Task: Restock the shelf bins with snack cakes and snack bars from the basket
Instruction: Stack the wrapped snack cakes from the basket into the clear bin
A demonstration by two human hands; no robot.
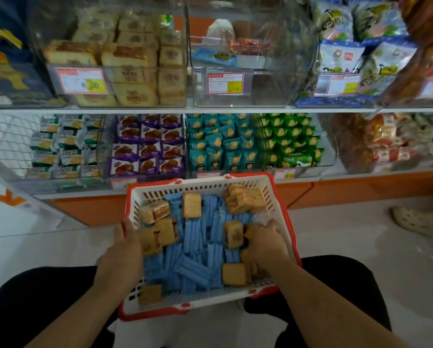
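Shelves [235, 110] full of snacks fill the wall in front of a person. On the top shelf, one clear bin [115, 71] is packed with brown snack cakes [132, 56], and the clear bin beside it [240, 79] is almost bare. Down low, a red and white basket [205, 187] sits between the person's knees. Blue snack bars [198, 247] lie all over its bottom, with brown wrapped cakes [244, 198] on top of them. The left hand [125, 249] holds the basket's left rim. The right hand [265, 244] is inside the basket, fingers curled around a cake [233, 233] at the right side.
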